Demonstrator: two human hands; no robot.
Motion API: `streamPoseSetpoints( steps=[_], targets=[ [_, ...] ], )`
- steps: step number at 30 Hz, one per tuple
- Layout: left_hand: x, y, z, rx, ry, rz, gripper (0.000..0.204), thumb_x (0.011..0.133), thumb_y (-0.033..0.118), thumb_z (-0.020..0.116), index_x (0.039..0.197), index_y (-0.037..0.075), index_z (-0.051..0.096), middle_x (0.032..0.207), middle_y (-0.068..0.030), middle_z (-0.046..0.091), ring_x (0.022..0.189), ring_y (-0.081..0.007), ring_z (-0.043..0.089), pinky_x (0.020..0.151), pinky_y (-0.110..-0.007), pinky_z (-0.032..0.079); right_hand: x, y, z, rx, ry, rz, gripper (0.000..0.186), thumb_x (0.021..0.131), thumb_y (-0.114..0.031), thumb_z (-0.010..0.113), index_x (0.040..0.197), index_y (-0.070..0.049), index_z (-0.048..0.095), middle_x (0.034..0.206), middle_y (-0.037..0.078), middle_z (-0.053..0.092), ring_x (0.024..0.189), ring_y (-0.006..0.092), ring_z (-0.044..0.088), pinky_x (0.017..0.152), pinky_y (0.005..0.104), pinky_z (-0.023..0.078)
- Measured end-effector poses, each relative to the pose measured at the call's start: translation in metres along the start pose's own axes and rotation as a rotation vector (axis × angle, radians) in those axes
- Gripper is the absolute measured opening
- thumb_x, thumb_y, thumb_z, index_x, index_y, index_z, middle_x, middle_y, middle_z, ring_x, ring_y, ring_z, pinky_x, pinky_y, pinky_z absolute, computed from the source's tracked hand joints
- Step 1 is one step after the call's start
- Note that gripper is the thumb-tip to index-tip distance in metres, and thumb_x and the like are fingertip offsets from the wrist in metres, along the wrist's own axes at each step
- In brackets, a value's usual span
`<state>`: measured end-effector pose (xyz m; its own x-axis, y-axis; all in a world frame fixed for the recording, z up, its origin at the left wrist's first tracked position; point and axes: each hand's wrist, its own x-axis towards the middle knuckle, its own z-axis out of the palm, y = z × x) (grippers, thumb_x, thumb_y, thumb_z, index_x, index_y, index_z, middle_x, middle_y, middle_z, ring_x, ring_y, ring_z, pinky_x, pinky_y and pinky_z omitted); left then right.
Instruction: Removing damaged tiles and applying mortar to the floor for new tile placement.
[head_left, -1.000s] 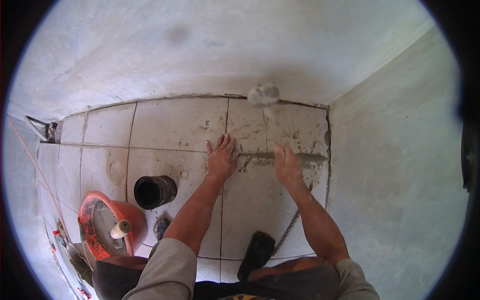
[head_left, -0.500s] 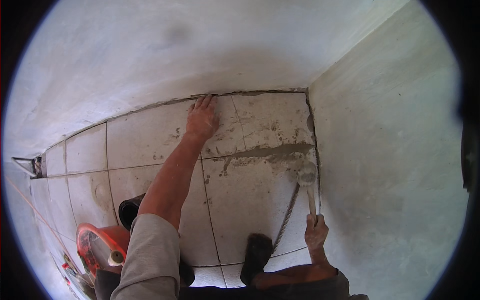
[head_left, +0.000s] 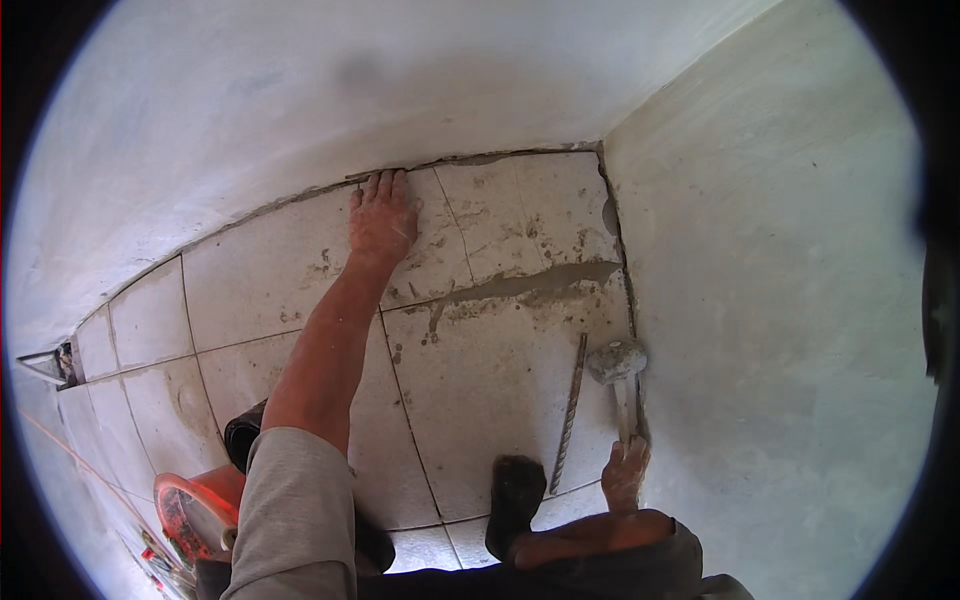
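I see the mallet [head_left: 618, 364] by the right wall [head_left: 760, 300], long axis near-far, extending far from the closer right hand [head_left: 625, 475]; grip unclear. Left hand [head_left: 383, 220] flat, ungripping, on far tiles [head_left: 265, 250].

A head-worn fisheye camera looks down on both hands [head_left: 383, 222] and tiled floor [head_left: 468, 410].

Building site, indoors: bare wall [head_left: 450, 80] is filling upper frame; mortar-stained tiles [head_left: 480, 390] are spanning centre; bucket [head_left: 222, 487] is standing lower left.
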<state>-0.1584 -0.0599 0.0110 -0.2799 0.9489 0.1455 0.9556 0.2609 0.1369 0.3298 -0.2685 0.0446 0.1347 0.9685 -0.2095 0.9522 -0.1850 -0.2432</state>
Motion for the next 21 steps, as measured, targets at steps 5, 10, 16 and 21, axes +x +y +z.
streamPoseSetpoints(
  steps=[5,10,16,21],
  targets=[
    [0.018,0.014,-0.012,0.015,-0.121,-0.062,0.049,0.087,0.026,0.053,0.13,0.003,0.043,0.13,-0.0164,0.045,0.125,-0.0308,0.04,0.105,-0.044,0.03,0.005,-0.041,-0.023,0.073,0.099,-0.121,0.044,0.085,-0.021,0.057,0.116,0.006,0.041,0.115,0.024,0.043,0.107,0.0424,0.041,0.093,0.0523,0.032],
    [0.027,0.007,-0.025,-0.015,-0.203,-0.068,0.042,0.075,0.01,0.058,0.116,0.003,0.053,0.119,-0.0179,0.05,0.116,-0.034,0.048,0.099,-0.044,0.037,0.004,-0.063,-0.015,0.166,0.063,-0.299,0.043,0.083,-0.017,0.06,0.114,0.008,0.044,0.116,0.022,0.044,0.108,0.0398,0.043,0.095,0.0496,0.033],
    [0.031,0.008,-0.026,0.014,-0.206,-0.07,0.038,0.075,0.01,0.058,0.112,0.004,0.055,0.117,-0.0179,0.052,0.114,-0.034,0.049,0.096,-0.043,0.04,0.004,-0.063,-0.01,0.193,0.111,-0.419,0.038,0.084,-0.016,0.059,0.111,0.008,0.046,0.115,0.023,0.044,0.107,0.0402,0.043,0.093,0.0505,0.034],
    [0.034,0.006,-0.018,0.016,-0.223,-0.054,0.037,0.076,0.014,0.063,0.11,0.002,0.056,0.116,-0.0178,0.052,0.114,-0.0332,0.049,0.095,-0.041,0.043,0.005,-0.066,-0.009,0.182,0.12,-0.481,0.038,0.084,-0.017,0.06,0.11,0.006,0.046,0.114,0.022,0.045,0.107,0.0398,0.044,0.092,0.0493,0.036]
  ],
)
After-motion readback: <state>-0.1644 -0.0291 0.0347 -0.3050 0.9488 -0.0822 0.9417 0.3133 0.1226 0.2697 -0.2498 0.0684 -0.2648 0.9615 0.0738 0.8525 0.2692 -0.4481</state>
